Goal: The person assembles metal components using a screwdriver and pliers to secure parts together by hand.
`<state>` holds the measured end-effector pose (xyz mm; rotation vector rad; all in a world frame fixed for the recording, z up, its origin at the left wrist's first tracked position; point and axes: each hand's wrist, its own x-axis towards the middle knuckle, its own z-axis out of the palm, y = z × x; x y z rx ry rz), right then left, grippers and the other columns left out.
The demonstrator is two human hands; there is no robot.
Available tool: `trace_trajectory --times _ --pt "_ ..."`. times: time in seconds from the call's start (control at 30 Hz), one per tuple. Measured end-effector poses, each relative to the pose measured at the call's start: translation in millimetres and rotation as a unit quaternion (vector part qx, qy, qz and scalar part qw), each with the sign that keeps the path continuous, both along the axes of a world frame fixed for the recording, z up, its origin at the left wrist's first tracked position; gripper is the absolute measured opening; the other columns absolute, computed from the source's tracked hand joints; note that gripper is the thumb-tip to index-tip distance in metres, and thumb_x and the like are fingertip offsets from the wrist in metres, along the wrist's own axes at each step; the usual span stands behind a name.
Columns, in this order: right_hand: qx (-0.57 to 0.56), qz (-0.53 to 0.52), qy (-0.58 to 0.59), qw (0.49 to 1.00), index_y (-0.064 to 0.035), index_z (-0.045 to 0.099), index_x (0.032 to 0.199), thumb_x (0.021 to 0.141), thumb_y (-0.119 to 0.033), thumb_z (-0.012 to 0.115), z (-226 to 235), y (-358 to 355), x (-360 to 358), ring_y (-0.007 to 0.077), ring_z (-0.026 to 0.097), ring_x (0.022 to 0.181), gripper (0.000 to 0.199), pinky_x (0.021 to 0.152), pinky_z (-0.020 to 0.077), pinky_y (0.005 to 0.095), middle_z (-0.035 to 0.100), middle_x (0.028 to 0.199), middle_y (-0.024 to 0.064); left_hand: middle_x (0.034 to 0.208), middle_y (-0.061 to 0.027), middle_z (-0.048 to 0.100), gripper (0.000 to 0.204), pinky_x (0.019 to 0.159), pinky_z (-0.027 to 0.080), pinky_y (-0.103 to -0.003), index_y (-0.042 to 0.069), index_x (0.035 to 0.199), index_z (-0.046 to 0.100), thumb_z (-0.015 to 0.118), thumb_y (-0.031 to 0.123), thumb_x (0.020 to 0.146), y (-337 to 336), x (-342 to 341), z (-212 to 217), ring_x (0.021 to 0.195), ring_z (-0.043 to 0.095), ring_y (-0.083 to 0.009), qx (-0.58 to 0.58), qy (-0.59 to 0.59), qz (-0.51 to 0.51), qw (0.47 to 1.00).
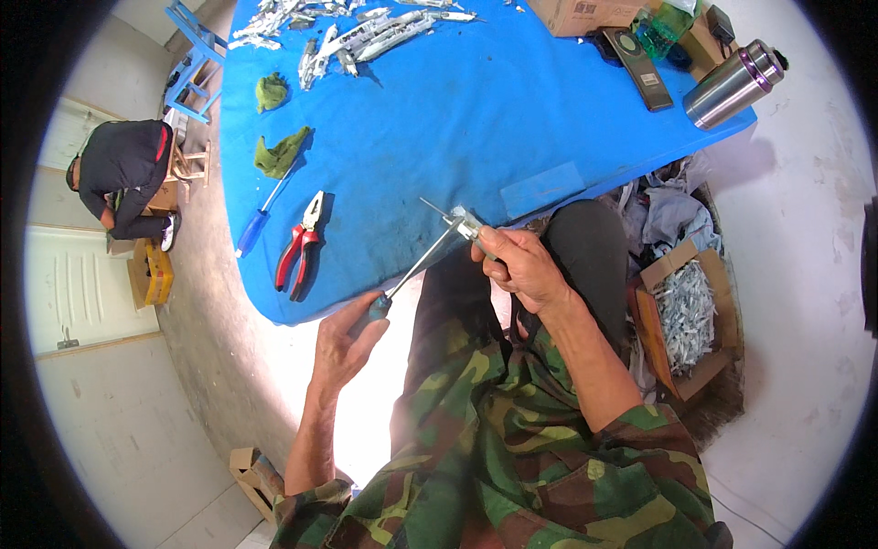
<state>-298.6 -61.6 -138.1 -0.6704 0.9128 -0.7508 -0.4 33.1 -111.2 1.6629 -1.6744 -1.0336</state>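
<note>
Worktop (402, 119) blue. Held screwdriver (417, 265) blue-handled. Pliers (302, 243) red and black. Rags (280, 156) olive green. Jacket (549, 485) green-brown-black camouflage. Flask (727, 91) silver, purple-ringed.

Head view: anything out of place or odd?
Mainly the steel bottle: it stands right by the edge of the blue-covered table, where a bump might topple it. Its lean is probably lens distortion. The pale metal pieces at the far side lie in a loose jumble, not neatly stacked.

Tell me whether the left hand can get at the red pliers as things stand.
Probably yes: the pliers lie uncovered on the blue table, close to the left hand, with nothing in between. It grips a screwdriver, though, so it would likely need freeing first.
</note>
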Motion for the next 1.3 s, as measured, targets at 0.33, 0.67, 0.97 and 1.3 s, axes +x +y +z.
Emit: trace_trajectory --times 0.33,0.67,0.97,1.3 --pt "-0.100 0.000 0.094 0.990 0.0036 0.067 0.100 0.105 -0.026 0.054 2.2 4.8 3.8 0.0031 0.041 0.060 0.033 0.053 0.0321 0.0245 0.048 0.067 -0.0059 0.098 -0.0178 0.076 0.037 0.071 0.057 -0.034 -0.001 0.123 0.071 0.076 0.008 0.087 -6.8 -12.3 71.3 0.081 0.073 -0.0236 -0.025 -0.119 -0.017 0.992" --pt "-0.120 0.004 0.074 0.990 0.0040 0.066 0.104 0.100 -0.018 0.051 6.1 10.7 -2.8 0.0043 0.044 0.063 0.027 0.056 0.0356 0.0240 0.053 0.072 -0.0034 0.094 -0.0145 0.074 0.037 0.071 0.056 -0.034 0.000 0.123 0.070 0.076 0.009 0.088 4.2 -21.6 83.7 0.079 0.071 -0.0236 -0.073 -0.141 0.005 0.987" --pt "-0.080 0.041 -0.068 0.994 0.0008 0.064 0.112 0.106 -0.023 0.050 27.9 24.5 -1.2 0.0046 0.041 0.062 0.029 0.054 0.0320 0.0220 0.050 0.074 -0.0045 0.111 -0.0168 0.072 0.038 0.081 0.056 -0.037 0.002 0.131 0.065 0.070 0.013 0.094 -61.0 -31.2 29.6 0.093 0.072 -0.0284 -0.219 -0.324 0.097 0.915" --pt "-0.102 0.060 -0.098 0.988 0.0009 0.064 0.114 0.106 -0.023 0.050 28.1 38.3 2.7 0.0046 0.041 0.061 0.029 0.055 0.0322 0.0228 0.048 0.072 -0.0042 0.107 -0.0104 0.074 0.035 0.084 0.054 -0.034 -0.002 0.119 0.070 0.071 0.027 0.099 -64.1 -76.8 48.8 0.093 0.068 -0.0211 -0.063 0.065 0.109 0.990"
